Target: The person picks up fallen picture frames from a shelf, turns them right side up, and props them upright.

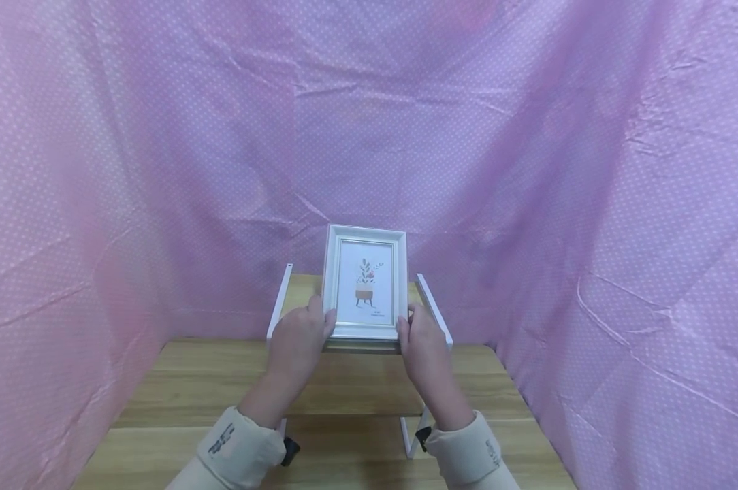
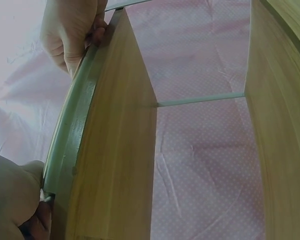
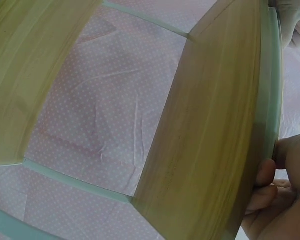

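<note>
Both hands hold a white picture frame (image 1: 365,282) upright on a small wooden shelf (image 1: 295,289): the left hand (image 1: 298,337) grips its left edge, the right hand (image 1: 423,340) its right edge.

Makeshift recording booth: pink dotted cloth (image 1: 528,136) draped around wooden table (image 1: 344,395).

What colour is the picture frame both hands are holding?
White, with a thin gold inner edge: the picture frame, clearest in the head view.

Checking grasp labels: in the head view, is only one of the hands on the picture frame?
No. The left hand and the right hand each hold a side of the picture frame, which stands on the small shelf.
</note>
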Available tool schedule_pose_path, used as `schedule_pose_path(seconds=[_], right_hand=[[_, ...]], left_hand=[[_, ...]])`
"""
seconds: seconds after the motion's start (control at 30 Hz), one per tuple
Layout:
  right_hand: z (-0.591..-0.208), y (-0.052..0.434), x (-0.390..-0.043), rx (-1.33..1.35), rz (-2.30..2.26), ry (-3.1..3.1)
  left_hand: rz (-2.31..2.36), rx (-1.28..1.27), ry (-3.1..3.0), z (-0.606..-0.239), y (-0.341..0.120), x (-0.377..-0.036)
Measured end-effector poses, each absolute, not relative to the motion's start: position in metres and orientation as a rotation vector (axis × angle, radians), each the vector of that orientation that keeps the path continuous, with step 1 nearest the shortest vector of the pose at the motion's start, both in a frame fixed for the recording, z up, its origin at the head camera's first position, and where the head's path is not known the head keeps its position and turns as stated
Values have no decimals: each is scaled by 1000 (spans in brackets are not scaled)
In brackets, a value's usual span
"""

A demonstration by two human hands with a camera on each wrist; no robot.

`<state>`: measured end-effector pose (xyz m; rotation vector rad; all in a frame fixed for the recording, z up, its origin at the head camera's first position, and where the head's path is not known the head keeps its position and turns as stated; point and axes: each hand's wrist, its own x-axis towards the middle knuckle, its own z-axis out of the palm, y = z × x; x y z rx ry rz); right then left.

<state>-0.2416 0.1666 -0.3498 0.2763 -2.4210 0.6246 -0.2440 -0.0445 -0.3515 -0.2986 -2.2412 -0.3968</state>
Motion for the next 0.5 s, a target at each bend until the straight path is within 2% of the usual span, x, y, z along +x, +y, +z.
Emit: schedule_pose_path(seconds=[0.5], right_hand=[[-364, 164, -244, 274, 583, -2264]], left_hand=[[-444, -328, -2089, -363, -43, -249]])
